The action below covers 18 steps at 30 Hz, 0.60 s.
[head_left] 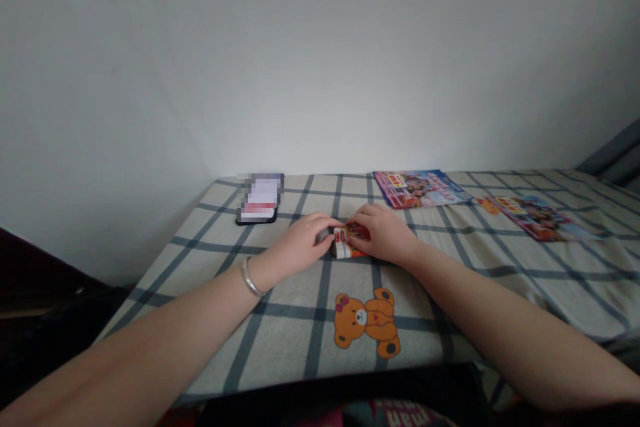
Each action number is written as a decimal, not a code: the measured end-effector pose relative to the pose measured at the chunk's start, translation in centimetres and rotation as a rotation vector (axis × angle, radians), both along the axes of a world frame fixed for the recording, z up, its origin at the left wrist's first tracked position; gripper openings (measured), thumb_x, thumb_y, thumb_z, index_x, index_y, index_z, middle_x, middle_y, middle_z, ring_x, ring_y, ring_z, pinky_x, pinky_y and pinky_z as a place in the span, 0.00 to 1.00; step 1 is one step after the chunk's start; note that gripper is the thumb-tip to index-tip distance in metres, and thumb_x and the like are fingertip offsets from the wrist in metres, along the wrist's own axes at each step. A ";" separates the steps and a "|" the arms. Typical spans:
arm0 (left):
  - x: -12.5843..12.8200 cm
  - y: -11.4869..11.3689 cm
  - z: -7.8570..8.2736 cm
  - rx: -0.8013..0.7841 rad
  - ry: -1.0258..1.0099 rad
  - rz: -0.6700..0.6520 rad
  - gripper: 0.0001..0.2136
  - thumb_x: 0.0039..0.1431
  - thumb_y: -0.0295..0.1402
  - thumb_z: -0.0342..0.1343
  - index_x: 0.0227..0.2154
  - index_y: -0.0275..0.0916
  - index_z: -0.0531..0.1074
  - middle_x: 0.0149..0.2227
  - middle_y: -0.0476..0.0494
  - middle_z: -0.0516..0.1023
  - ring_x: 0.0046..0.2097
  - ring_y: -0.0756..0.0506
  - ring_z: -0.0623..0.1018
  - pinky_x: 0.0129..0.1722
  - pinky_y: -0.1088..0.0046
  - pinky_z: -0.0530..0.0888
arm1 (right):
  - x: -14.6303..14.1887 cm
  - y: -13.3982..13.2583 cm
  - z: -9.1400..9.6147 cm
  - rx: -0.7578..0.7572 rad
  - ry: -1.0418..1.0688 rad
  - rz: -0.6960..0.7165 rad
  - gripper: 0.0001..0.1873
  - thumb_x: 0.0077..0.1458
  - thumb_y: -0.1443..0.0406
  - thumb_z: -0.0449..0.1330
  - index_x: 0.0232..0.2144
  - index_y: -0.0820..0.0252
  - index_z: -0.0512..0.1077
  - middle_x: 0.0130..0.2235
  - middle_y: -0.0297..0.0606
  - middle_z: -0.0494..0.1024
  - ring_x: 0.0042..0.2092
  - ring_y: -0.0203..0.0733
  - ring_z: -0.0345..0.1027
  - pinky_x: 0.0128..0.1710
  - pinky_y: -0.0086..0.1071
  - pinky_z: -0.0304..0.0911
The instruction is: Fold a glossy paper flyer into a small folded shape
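Note:
A small folded printed paper (344,248), white with red and orange print, lies on the checked tablecloth between my hands. My left hand (311,239) has thumb and fingers curved around its left edge, with the fingertips touching it. Over its right part rests my right hand (384,232), fingers bent and pressing it to the cloth; they hide much of that side. A silver bangle (253,277) circles my left wrist.
A phone (260,199) with a lit, partly blurred screen lies at the back left. Two colourful printed flyers (423,188) lie at the back and right. The tablecloth (280,340) carries a bear print (367,322). A pale wall (320,67) stands behind.

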<state>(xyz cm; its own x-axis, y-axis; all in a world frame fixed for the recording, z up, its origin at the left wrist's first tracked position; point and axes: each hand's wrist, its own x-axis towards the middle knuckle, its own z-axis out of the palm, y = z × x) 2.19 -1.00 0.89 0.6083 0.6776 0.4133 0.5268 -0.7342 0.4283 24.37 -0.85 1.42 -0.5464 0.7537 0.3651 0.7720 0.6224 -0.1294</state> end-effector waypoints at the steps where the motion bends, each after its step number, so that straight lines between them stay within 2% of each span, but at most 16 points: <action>1: 0.1 -0.1 0.1 -0.017 -0.026 0.006 0.11 0.63 0.28 0.51 0.46 0.41 0.72 0.46 0.44 0.75 0.49 0.45 0.74 0.52 0.65 0.71 | 0.0 0.0 0.0 -0.001 0.003 0.008 0.16 0.58 0.54 0.59 0.41 0.58 0.76 0.42 0.43 0.76 0.45 0.46 0.69 0.48 0.38 0.62; 8: 0.6 -0.4 0.5 -0.101 -0.165 0.018 0.08 0.61 0.25 0.53 0.40 0.41 0.74 0.41 0.46 0.76 0.44 0.46 0.76 0.47 0.67 0.73 | -0.4 -0.1 -0.1 -0.020 0.062 0.070 0.17 0.58 0.58 0.60 0.46 0.60 0.74 0.44 0.44 0.77 0.47 0.46 0.68 0.49 0.39 0.62; 13: 0.6 -0.6 0.7 -0.124 -0.208 0.006 0.10 0.60 0.24 0.53 0.42 0.42 0.73 0.43 0.47 0.77 0.46 0.47 0.76 0.49 0.65 0.73 | -0.4 0.1 0.1 -0.047 0.126 0.111 0.06 0.56 0.66 0.61 0.38 0.59 0.75 0.39 0.39 0.78 0.43 0.43 0.69 0.46 0.36 0.63; 18: 0.6 -0.7 0.4 -0.144 -0.237 0.021 0.11 0.61 0.25 0.53 0.44 0.42 0.71 0.44 0.46 0.77 0.45 0.47 0.77 0.47 0.65 0.75 | -0.4 0.0 0.4 -0.036 0.163 0.106 0.04 0.56 0.69 0.61 0.35 0.59 0.75 0.36 0.38 0.77 0.40 0.41 0.68 0.43 0.34 0.62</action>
